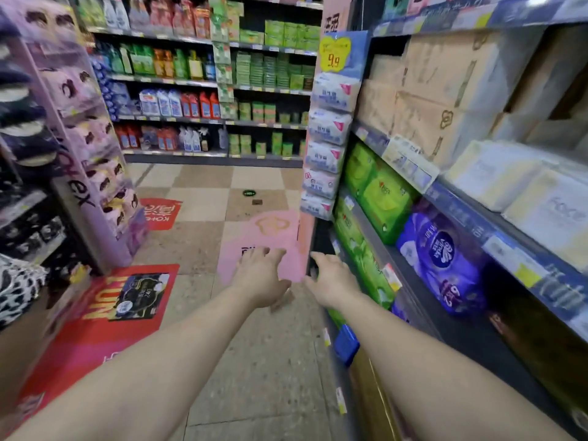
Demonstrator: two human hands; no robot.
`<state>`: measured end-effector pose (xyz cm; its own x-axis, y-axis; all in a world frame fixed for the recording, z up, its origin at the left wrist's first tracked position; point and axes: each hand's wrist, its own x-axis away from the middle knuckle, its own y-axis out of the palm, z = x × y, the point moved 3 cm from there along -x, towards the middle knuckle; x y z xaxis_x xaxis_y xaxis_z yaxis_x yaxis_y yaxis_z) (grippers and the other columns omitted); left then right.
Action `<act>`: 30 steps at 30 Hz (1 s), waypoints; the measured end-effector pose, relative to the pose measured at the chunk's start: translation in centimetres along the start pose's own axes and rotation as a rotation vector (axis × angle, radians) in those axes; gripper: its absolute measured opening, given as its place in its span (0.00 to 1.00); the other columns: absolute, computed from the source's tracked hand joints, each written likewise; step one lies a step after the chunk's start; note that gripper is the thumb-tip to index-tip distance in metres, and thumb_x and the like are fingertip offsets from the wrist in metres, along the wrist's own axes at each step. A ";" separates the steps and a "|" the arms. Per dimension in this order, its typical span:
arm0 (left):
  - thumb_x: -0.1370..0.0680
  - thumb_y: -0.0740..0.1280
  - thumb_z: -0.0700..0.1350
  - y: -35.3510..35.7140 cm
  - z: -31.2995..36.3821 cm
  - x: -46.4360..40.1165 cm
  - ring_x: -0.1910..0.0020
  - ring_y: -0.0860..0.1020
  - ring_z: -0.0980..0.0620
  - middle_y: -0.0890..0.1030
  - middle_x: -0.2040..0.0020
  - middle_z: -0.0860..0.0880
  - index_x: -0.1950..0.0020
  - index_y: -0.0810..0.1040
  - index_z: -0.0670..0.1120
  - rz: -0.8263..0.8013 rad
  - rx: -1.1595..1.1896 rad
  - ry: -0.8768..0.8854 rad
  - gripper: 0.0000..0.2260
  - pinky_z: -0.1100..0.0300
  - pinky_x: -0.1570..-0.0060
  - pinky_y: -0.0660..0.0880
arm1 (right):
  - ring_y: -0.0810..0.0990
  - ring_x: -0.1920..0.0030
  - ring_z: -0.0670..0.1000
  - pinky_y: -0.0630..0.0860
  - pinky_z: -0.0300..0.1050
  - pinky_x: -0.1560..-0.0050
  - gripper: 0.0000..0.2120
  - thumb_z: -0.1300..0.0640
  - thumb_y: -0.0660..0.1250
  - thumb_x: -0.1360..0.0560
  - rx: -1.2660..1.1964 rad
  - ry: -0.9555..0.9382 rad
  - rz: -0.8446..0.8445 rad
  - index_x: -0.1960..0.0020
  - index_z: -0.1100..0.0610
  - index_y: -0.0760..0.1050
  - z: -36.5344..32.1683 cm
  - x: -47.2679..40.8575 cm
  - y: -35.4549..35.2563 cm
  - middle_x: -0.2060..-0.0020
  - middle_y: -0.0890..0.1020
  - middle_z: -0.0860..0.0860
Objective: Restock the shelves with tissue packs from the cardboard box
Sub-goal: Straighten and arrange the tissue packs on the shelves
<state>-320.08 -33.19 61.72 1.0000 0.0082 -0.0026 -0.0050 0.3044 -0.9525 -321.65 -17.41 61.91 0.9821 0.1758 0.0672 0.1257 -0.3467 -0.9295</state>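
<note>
Hands, left hand (259, 275) and right hand (331, 280), reach forward spread and empty over bare aisle floor (254, 361) beside the shelf edge (375, 249).

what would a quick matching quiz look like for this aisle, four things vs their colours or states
Things:
1. left hand
2. Vinda pack
3. price sign reading 9.9
4. packs left of the Vinda pack

Colours or states:
a. yellow
b. green
c. empty, fingers spread
d. purple

Pairs: 1-c, 2-d, 3-a, 4-b

Two hands (262, 275); one purple tissue pack (440, 259); two red floor stickers (95, 316).
</note>
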 end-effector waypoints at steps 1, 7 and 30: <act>0.26 0.65 0.59 0.3 -0.6 -2.0 0.28 0.63 0.44 0.64 0.27 0.46 0.24 0.59 0.56 -0.008 0.003 -0.012 0.32 0.51 0.32 0.62 | 0.67 0.32 0.60 0.69 0.51 0.35 0.29 0.44 0.63 0.24 -0.009 -0.005 -0.016 0.25 0.50 0.60 -0.2 -2.3 0.4 0.31 0.68 0.56; 0.25 0.65 0.58 2.9 -6.1 -15.7 0.30 0.65 0.44 0.66 0.28 0.46 0.24 0.59 0.55 -0.087 0.001 -0.060 0.31 0.52 0.33 0.65 | 0.68 0.32 0.60 0.69 0.53 0.35 0.30 0.44 0.62 0.23 0.035 0.005 -0.084 0.25 0.51 0.59 -0.6 -17.1 3.7 0.31 0.68 0.57; 0.26 0.67 0.59 21.8 -24.8 -61.9 0.31 0.67 0.43 0.67 0.28 0.44 0.24 0.60 0.54 -0.443 0.027 -0.282 0.33 0.51 0.33 0.67 | 0.70 0.34 0.61 0.70 0.53 0.36 0.28 0.47 0.63 0.23 0.040 0.138 -0.487 0.26 0.52 0.60 6.6 -67.4 23.2 0.33 0.71 0.57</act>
<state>-381.95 -50.69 33.56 0.8654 0.1285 0.4844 0.4141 0.3610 -0.8356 -385.86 -31.22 33.43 0.8203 0.1841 0.5415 0.5713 -0.2188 -0.7910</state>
